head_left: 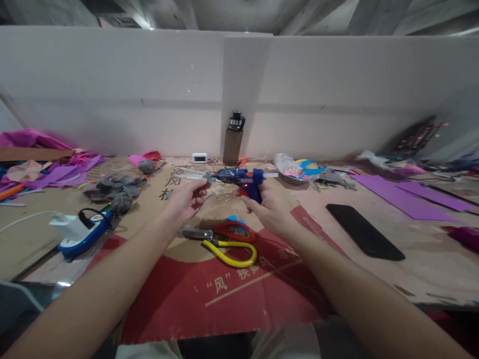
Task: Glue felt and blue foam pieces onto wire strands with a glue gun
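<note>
My right hand (275,204) is wrapped round the handle of a blue hot glue gun (251,178), with a pale glue stick (271,175) poking out of its back end. A small red light glows on the gun, and its nozzle points left. At the nozzle tip, my left hand (192,197) pinches a small greyish piece (208,177) with thin pale strips reaching left; its exact kind is too small to tell. Below both hands, scissors with one red and one yellow handle (235,254) lie on a red and brown cardboard sheet (262,299).
A dark bottle (233,142) and a small white digital clock (199,158) stand at the back wall. Left are a blue power strip (86,239), grey yarn scraps (112,188) and purple sheets (67,174). Right are a bowl (294,178), a black phone (362,231) and purple strips (404,197).
</note>
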Available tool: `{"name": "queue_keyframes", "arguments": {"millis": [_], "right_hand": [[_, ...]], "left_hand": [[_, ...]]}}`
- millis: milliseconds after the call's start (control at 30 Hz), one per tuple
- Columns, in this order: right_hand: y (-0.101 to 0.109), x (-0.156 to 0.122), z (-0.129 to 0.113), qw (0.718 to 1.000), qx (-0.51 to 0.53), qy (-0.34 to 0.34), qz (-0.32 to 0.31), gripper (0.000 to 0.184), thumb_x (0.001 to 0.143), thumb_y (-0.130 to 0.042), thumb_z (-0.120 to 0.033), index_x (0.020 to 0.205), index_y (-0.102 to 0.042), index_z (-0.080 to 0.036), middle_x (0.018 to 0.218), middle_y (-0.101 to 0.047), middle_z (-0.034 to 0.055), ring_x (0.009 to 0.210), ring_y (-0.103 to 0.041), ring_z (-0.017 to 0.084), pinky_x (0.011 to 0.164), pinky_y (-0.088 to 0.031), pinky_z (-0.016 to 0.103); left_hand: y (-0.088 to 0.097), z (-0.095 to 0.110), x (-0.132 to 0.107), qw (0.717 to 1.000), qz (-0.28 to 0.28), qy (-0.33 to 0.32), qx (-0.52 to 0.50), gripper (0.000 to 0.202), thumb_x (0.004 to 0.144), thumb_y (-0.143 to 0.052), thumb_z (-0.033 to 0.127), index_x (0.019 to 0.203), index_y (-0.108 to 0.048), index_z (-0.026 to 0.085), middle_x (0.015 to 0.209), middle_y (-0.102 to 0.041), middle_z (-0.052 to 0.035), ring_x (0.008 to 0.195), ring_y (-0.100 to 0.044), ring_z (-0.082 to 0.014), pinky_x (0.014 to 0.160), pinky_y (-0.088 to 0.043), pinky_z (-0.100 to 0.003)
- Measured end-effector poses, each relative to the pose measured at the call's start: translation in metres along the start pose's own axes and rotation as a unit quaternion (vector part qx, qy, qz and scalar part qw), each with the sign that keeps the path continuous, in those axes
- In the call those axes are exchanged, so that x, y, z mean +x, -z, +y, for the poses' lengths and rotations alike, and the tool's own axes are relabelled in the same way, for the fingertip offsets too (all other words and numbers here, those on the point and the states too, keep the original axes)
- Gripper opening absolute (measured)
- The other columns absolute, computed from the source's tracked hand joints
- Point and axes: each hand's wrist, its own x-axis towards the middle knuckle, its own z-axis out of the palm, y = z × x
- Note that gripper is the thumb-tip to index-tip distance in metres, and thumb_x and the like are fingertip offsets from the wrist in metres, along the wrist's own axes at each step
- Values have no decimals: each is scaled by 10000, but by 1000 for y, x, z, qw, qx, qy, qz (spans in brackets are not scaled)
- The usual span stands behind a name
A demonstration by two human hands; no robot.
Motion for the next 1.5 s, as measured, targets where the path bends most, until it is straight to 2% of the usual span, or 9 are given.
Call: {"name": "queue_keyframes", "arguments": {"millis": [167,367,567,700,933,1167,1500], "right_hand": [[-1,0,6,999,-31,22,9,282,849,-529,-291,1104,-524,-170,751,-604,27,718,-579,186,645,-470,322],[-1,1,7,998,-47,32,-1,254,852,-516,-273,1084,-542,-172,870,-649,67,847,-606,216,700,-484,341],[0,0,1,995,-80,57,4,216,846,-499,-219,1051,-556,-182,952,-654,79,877,-604,214,759,-481,356],[1,0,-3,992,-98,79,11,191,838,-498,-186,1017,-562,-179,936,-645,67,854,-593,197,807,-463,357],[1,-3,-3,995,-79,61,4,201,847,-498,-206,1040,-546,-178,970,-632,77,886,-584,206,798,-458,357],[0,-3,-1,995,-90,44,4,202,847,-499,-223,1040,-543,-183,925,-624,79,812,-574,202,701,-460,337],[2,-4,-10,994,-92,52,8,153,843,-487,-226,973,-557,-188,899,-614,82,883,-570,232,730,-463,356]], "left_hand": [[-2,1,-2,1000,-1,8,0,48,708,-653,85,719,-607,82,673,-628,-39,458,-491,-27,314,-282,-86],[-4,1,-5,1000,-5,8,1,50,708,-656,86,699,-607,85,670,-630,-39,449,-479,-23,309,-278,-85],[-4,1,-5,1000,-8,-7,-5,51,722,-643,75,692,-603,80,646,-607,-28,434,-466,-18,302,-273,-84],[-5,2,-6,1000,-4,-8,-22,44,731,-622,64,701,-594,79,653,-604,-34,434,-462,-16,307,-263,-82],[-9,5,-10,999,6,7,-32,67,738,-604,55,685,-574,83,617,-575,-20,428,-450,-17,303,-243,-83],[-8,3,-9,999,2,1,-32,69,725,-627,59,678,-585,87,622,-584,-28,426,-449,-17,306,-247,-87],[-9,3,-10,999,5,3,-35,53,734,-607,59,699,-573,79,632,-581,-25,432,-449,-14,301,-234,-80]]}}
